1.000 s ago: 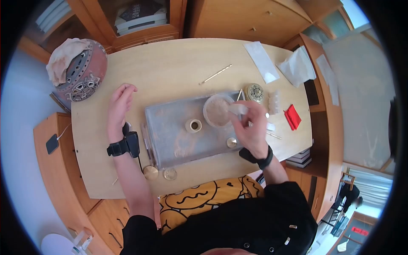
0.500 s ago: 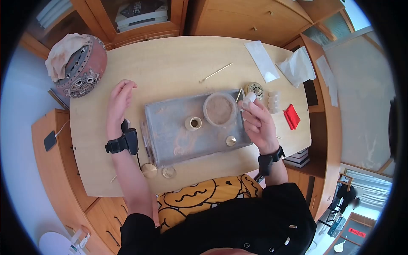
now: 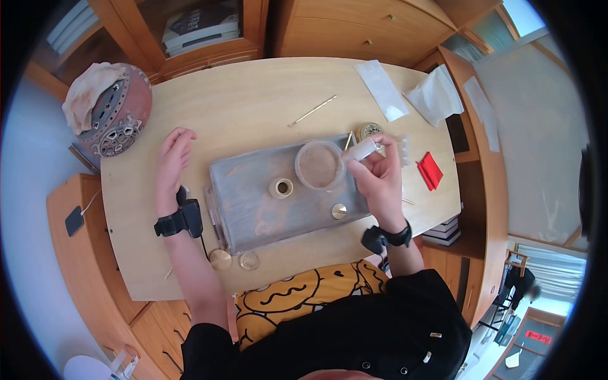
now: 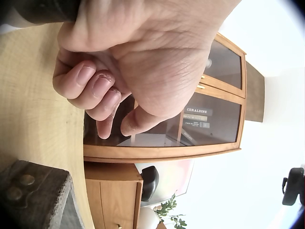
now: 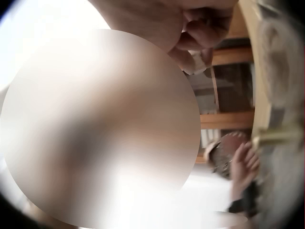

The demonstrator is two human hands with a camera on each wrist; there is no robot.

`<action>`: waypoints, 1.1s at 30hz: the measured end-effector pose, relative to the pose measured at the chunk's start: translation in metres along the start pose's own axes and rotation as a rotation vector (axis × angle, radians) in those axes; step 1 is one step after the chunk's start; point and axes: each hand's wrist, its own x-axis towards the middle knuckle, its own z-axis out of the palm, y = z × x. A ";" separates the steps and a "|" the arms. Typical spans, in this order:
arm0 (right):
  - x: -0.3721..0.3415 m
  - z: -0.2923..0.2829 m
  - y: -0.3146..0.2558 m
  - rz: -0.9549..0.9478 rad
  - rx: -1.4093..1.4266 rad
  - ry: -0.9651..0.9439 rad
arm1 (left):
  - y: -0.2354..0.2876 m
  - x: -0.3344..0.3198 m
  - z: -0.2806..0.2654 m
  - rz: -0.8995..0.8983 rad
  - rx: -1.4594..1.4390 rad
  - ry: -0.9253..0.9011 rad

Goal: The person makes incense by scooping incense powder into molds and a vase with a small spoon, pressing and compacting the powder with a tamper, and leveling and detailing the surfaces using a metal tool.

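Observation:
My right hand (image 3: 381,180) pinches a small whitish cylindrical bottle (image 3: 362,150), held tilted just right of a round tub of greyish-brown powder (image 3: 320,164). That tub stands on a grey tray (image 3: 244,221) at its far right side. A small brass pot (image 3: 281,188) with a dark opening sits mid-tray, and a brass cone-shaped piece (image 3: 339,211) lies nearer me. Left of the tray, my left hand (image 3: 175,161) holds nothing. Its fingers hang loosely curled in the left wrist view, over the tabletop. In the right wrist view the hand is partly covered by a blurred disc.
Behind the bottle are a patterned brass container (image 3: 367,130) and a thin brass stick (image 3: 350,140). Another stick (image 3: 313,111) lies farther back. A red pouch (image 3: 430,171) is at right, a pierced round pot (image 3: 130,104) at far left. Two round discs (image 3: 220,259) lie near the front edge.
My right hand has drawn back from over the powder tub to its right side, still gripping the bottle, which has turned in the fingers. My left hand stays about where it was.

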 end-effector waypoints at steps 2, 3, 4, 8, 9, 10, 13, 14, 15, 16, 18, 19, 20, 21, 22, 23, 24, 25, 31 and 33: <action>0.004 -0.001 0.019 -0.609 -0.623 0.093 | 0.001 0.000 0.001 0.001 0.010 -0.003; 0.000 -0.006 0.020 -0.612 -0.623 0.107 | 0.002 0.000 0.001 0.002 0.022 0.006; -0.006 -0.004 0.013 -0.515 -0.781 0.053 | 0.002 0.001 0.000 0.010 0.027 -0.004; -0.013 -0.022 -0.006 -0.393 -0.960 0.032 | -0.003 0.002 -0.003 0.004 0.012 -0.003; -0.016 -0.025 -0.013 -0.418 -0.959 0.057 | -0.003 0.003 -0.003 0.000 0.005 -0.005; -0.017 -0.030 -0.023 -0.363 -1.064 0.067 | -0.003 0.003 -0.004 -0.001 0.006 -0.011; -0.021 -0.068 -0.040 -0.373 -1.386 0.070 | -0.005 0.003 -0.003 -0.004 -0.004 -0.004; -0.026 -0.076 -0.048 -0.271 -1.409 0.088 | -0.005 0.003 -0.003 -0.005 -0.003 0.002; -0.031 -0.091 -0.051 -0.246 -1.492 0.103 | -0.004 0.003 -0.003 -0.004 0.000 0.010; -0.036 -0.105 -0.055 -0.197 -1.544 0.106 | -0.004 0.003 -0.004 -0.006 -0.002 0.008; -0.041 -0.125 -0.058 -0.146 -1.593 0.112 | -0.004 0.004 -0.004 -0.004 0.014 0.005; -0.042 -0.133 -0.058 -0.023 -1.676 0.152 | -0.003 0.003 -0.004 -0.004 0.015 0.002; -0.042 -0.139 -0.057 0.101 -1.755 0.192 | -0.003 0.003 -0.003 -0.002 0.017 0.011; -0.040 -0.144 -0.055 0.099 -1.753 0.196 | -0.002 0.003 -0.002 0.002 0.018 0.020; -0.039 -0.148 -0.053 0.095 -1.792 0.183 | -0.001 0.003 -0.002 0.005 0.018 0.017; -0.037 -0.151 -0.051 0.090 -1.832 0.169 | -0.001 0.002 -0.001 0.011 0.021 0.020; -0.034 -0.155 -0.049 0.087 -1.832 0.171 | -0.001 0.002 -0.001 0.017 0.023 0.023; -0.030 -0.157 -0.046 0.069 -1.827 0.148 | 0.000 0.002 -0.001 0.020 0.024 0.022; -0.018 -0.154 -0.039 0.019 -1.802 0.165 | 0.000 0.002 -0.002 0.020 0.039 0.010; -0.014 -0.153 -0.038 0.003 -1.799 0.175 | -0.002 0.002 -0.003 0.020 0.029 0.006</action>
